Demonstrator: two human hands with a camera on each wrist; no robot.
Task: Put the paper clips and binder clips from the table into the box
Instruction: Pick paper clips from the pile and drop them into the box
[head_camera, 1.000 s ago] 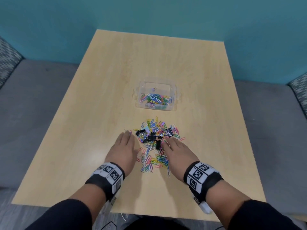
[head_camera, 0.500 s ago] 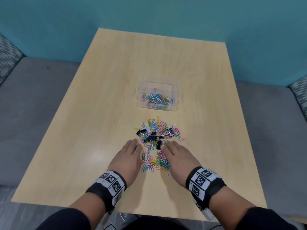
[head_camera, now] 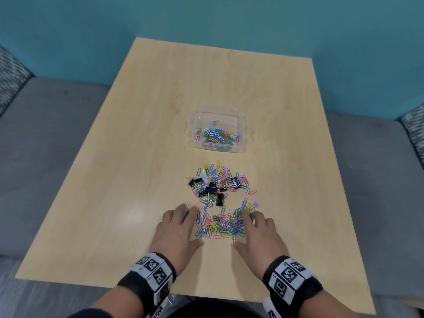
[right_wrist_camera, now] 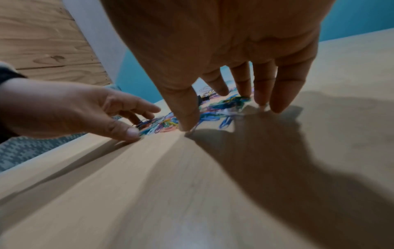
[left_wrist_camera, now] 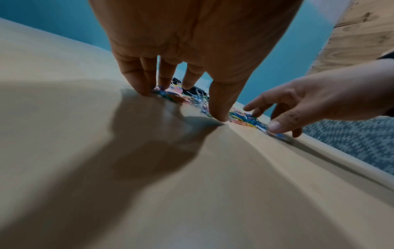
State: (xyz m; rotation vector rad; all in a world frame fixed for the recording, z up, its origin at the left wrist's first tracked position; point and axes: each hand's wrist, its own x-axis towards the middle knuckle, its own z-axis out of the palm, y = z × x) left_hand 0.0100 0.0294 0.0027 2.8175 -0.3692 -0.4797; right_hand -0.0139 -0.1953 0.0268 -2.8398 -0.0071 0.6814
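A clear plastic box [head_camera: 243, 125] stands mid-table, with coloured paper clips [head_camera: 216, 138] lying in it. In front of it lies a loose heap of coloured paper clips [head_camera: 220, 175] mixed with several black binder clips [head_camera: 210, 190]. Nearer to me a second bunch of paper clips [head_camera: 221, 223] lies between my two hands. My left hand [head_camera: 177, 228] rests on the table at the bunch's left, fingers [left_wrist_camera: 136, 80] spread and touching the wood. My right hand [head_camera: 259, 232] flanks the bunch on the right, fingertips [right_wrist_camera: 279, 101] down on the table. Neither hand holds anything.
The wooden table [head_camera: 160, 111] runs back to a teal wall [head_camera: 229, 19]. Grey upholstered seats [head_camera: 46, 134] flank it on both sides. The table's near edge [head_camera: 96, 281] lies just behind my wrists.
Both hands have slid back toward me and apart, raking a bunch of paper clips away from the main heap. The binder clips stayed by the box.
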